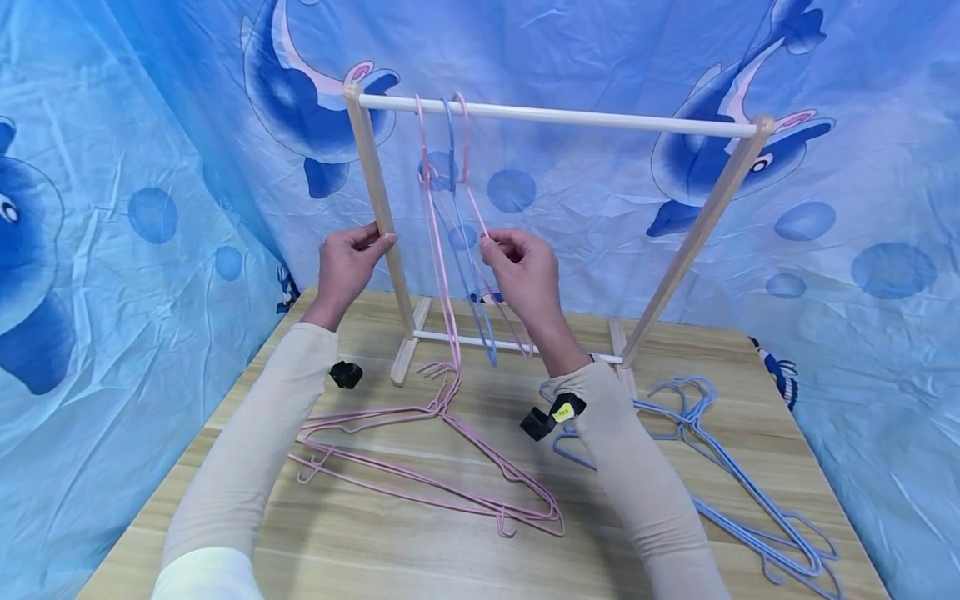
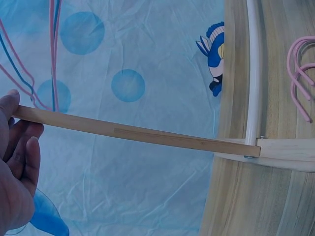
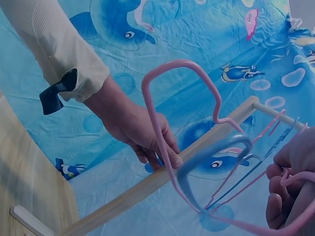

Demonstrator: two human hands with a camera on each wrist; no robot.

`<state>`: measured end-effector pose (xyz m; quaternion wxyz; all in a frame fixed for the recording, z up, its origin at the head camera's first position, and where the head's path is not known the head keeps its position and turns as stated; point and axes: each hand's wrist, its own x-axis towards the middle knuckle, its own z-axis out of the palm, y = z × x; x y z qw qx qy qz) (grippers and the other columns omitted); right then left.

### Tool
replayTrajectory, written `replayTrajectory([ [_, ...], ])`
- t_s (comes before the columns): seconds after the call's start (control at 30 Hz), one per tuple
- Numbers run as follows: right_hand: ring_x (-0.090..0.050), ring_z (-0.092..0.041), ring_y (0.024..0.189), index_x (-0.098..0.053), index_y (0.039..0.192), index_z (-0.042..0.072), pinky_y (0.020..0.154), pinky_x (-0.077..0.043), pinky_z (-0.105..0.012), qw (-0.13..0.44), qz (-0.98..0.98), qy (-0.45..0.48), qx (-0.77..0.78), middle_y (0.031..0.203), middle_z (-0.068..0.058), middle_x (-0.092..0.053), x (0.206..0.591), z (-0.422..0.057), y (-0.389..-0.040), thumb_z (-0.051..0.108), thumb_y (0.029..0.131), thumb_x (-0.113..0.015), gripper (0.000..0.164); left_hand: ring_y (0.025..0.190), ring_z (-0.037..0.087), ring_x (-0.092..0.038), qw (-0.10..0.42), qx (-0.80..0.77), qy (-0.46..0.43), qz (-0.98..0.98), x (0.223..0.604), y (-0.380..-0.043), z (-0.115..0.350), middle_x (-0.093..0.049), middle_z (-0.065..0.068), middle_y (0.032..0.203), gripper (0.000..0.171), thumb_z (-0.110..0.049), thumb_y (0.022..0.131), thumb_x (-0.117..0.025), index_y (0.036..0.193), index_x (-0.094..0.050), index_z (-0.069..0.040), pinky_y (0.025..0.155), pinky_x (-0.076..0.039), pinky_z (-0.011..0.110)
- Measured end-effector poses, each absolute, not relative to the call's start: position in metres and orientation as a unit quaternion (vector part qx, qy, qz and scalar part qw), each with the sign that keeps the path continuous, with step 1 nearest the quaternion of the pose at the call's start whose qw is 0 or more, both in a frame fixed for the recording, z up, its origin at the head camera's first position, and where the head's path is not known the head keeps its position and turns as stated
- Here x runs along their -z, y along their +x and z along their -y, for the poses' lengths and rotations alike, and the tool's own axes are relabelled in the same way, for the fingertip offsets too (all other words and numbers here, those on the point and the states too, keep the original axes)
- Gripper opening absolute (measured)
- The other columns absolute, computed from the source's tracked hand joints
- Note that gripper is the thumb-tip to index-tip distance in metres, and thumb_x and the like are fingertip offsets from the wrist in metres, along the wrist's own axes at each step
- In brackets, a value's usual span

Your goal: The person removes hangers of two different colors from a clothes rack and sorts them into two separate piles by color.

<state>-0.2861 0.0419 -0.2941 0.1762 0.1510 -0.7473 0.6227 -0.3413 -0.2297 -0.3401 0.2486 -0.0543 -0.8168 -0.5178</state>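
A small rack has a white rail (image 1: 570,115) between wooden posts. My left hand (image 1: 348,262) holds its left post (image 1: 375,179) partway down, thumb and fingers on the wood; the left wrist view shows the same post (image 2: 113,129). Three hangers hang from the rail near its left end: a pink hanger (image 1: 422,133), a blue hanger (image 1: 452,142) and, rightmost, another pink hanger (image 1: 466,150). My right hand (image 1: 528,271) pinches the rightmost pink one by its sloping arm. In the right wrist view, that hand (image 3: 298,162) shows at the right edge, close to pink hanger wire (image 3: 151,108).
Several pink hangers (image 1: 517,454) lie overlapped on the wooden table (image 1: 405,567) in front of the rack. Several blue hangers (image 1: 742,471) lie to the right, partly behind my right forearm. Blue dolphin-print fabric (image 1: 585,50) surrounds the table.
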Motion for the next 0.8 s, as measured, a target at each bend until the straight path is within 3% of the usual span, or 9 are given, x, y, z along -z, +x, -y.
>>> replayTrajectory([
  [0.23, -0.061, -0.015, 0.075, -0.078, 0.108, 0.003, 0.064, -0.046, -0.025, 0.2, 0.747, 0.159, -0.614, 0.083, -0.007, -0.07, 0.289, -0.049, -0.283, 0.018, 0.098, -0.071, 0.019, 0.103, 0.019, -0.074, 0.251, 0.517, -0.054, 0.817, 0.34, -0.341, 0.23, -0.075, 0.014, 0.117, 0.045, -0.04, 0.095, -0.073, 0.131, -0.071, -0.013, 0.089, -0.059, 0.032],
  [0.5, -0.058, -0.012, 0.068, -0.08, 0.106, 0.004, 0.06, -0.044, -0.024, 0.234, 0.74, 0.181, -0.603, 0.079, -0.005, -0.069, 0.29, -0.065, -0.275, 0.017, 0.097, -0.072, 0.018, 0.102, 0.018, -0.074, 0.253, 0.519, -0.054, 0.815, 0.34, -0.343, 0.23, -0.076, 0.015, 0.115, 0.045, -0.041, 0.095, -0.074, 0.129, -0.072, -0.013, 0.081, -0.056, 0.021],
  [0.8, -0.059, -0.014, 0.072, -0.08, 0.108, 0.007, 0.06, -0.044, -0.024, 0.25, 0.749, 0.184, -0.586, 0.085, -0.01, -0.072, 0.295, -0.085, -0.265, 0.026, 0.099, -0.071, 0.022, 0.103, 0.018, -0.074, 0.253, 0.517, -0.052, 0.816, 0.34, -0.343, 0.23, -0.076, 0.015, 0.114, 0.045, -0.041, 0.094, -0.074, 0.13, -0.072, -0.013, 0.084, -0.057, 0.024],
])
